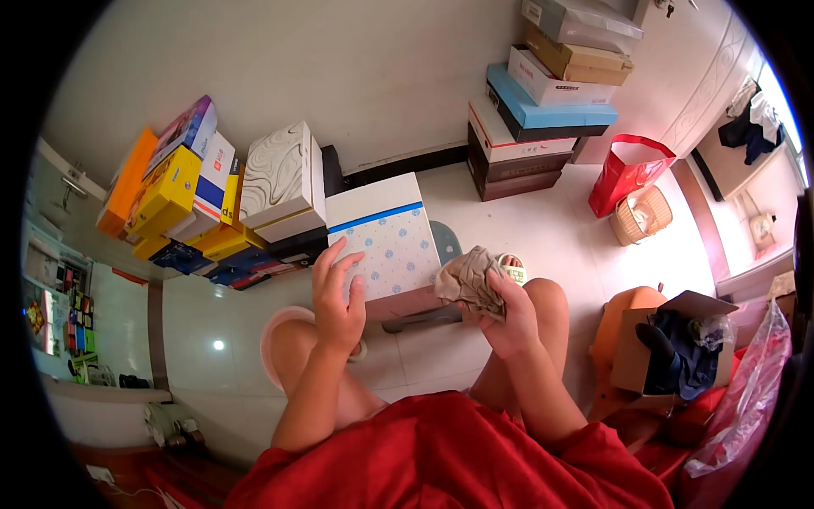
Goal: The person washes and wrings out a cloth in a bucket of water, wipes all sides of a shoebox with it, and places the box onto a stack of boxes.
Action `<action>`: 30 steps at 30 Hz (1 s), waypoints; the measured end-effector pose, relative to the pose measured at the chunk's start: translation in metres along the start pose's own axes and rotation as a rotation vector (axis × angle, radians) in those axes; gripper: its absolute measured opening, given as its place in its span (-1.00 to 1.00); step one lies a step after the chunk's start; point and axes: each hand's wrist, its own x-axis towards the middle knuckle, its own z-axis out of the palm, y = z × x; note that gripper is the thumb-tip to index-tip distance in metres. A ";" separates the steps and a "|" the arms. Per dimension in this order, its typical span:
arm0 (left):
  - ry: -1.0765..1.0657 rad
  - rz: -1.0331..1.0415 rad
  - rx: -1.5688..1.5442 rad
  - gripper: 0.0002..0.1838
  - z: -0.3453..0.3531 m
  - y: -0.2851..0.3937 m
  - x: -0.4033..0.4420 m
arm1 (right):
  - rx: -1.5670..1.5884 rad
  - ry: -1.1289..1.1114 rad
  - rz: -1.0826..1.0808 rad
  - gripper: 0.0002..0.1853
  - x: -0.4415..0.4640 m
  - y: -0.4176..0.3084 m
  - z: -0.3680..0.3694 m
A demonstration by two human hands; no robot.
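In front of my knees, a white box with a blue flower pattern and a blue stripe [386,246] rests on a dark grey stool [444,241]. My left hand [337,299] is at the box's near left side, fingers spread and holding nothing; whether the fingertips touch the box I cannot tell. A crumpled beige-grey cloth [471,282] is bunched in my right hand [510,318], just off the box's right side. My right fingers are wrapped round the cloth and partly hidden by it.
Stacked shoe boxes [543,114] stand against the wall at the back right, and more boxes [195,187] at the left. A red paper bag [623,174] and a wicker basket [642,215] are on the floor. At right is an open carton [632,352] of dark clothes.
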 end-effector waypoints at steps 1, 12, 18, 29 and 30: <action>0.001 0.000 0.000 -0.72 -0.001 0.001 0.000 | -0.019 0.033 -0.020 -0.67 0.001 0.001 0.000; -0.022 0.093 0.061 -0.64 0.030 0.005 0.083 | -0.245 0.249 0.042 -0.65 -0.002 0.036 -0.012; -0.207 -0.097 0.151 -0.49 0.088 -0.036 0.119 | -0.080 0.108 0.498 -0.27 0.011 0.050 -0.019; -0.387 -0.251 0.243 -0.49 0.073 -0.018 0.124 | 0.128 0.002 0.578 -0.43 0.033 0.065 -0.020; -0.389 -0.237 0.243 -0.50 0.067 -0.012 0.122 | 0.128 0.001 0.579 -0.43 0.028 0.065 -0.014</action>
